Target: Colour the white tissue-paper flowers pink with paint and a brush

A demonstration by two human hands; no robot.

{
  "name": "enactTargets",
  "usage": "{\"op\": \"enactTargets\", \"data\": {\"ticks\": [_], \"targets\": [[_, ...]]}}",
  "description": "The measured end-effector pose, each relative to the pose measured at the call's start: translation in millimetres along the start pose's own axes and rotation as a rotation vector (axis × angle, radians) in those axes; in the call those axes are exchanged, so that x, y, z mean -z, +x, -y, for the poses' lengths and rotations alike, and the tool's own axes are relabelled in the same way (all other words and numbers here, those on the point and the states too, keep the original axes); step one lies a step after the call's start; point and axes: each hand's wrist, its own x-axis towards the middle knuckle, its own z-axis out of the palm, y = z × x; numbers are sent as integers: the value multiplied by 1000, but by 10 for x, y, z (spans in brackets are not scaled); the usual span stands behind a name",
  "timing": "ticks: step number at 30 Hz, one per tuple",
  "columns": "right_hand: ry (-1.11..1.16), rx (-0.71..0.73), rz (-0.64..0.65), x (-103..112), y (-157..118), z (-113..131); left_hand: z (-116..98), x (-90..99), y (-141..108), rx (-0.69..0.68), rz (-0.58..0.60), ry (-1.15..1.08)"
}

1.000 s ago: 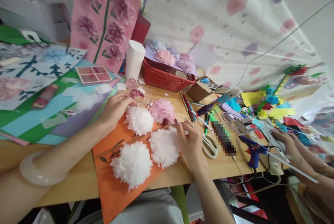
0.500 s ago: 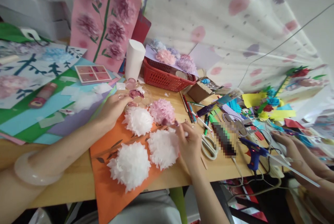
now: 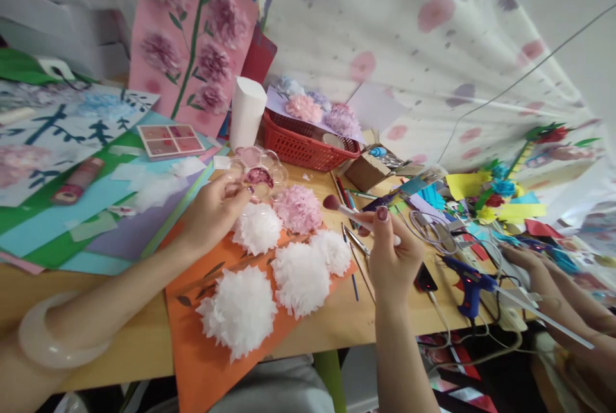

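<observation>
My left hand (image 3: 214, 211) pinches the near edge of a clear, flower-shaped paint palette (image 3: 275, 169) with dark pink colour in one well. In my right hand (image 3: 395, 252) is a makeup brush (image 3: 351, 213) with a white handle; its dusky pink bristles point left, apart from the flowers. Below the hands lies an orange sheet (image 3: 192, 349) bearing several fluffy paper flowers. One flower is pink (image 3: 299, 209), close to the palette. White flowers (image 3: 239, 313) sit nearer to me, and a painted brown stem with leaves runs between them.
A red basket (image 3: 310, 147) with paper flowers on top stands at the back beside a white cylinder (image 3: 248, 111). A blue glue gun (image 3: 474, 285) and cables lie right, near another person's hands (image 3: 524, 259). Coloured sheets and a pink four-pan palette (image 3: 171, 140) lie left.
My right hand has lifted the brush away from the flowers, up and to the right. My left hand has shifted slightly right with the palette, which shows more fully.
</observation>
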Motion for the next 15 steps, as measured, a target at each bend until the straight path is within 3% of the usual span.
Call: {"op": "enactTargets", "data": {"ticks": [4, 7, 11, 15], "targets": [[111, 190, 4, -104, 51, 338, -38, -28, -98, -72, 26, 47], [150, 329, 144, -248, 67, 464, -53, -37, -173, -61, 52, 62], [139, 339, 314, -432, 87, 464, -68, -34, -241, -100, 111, 49], [137, 312, 273, -485, 83, 440, -102, -39, -250, -124, 73, 112]]}}
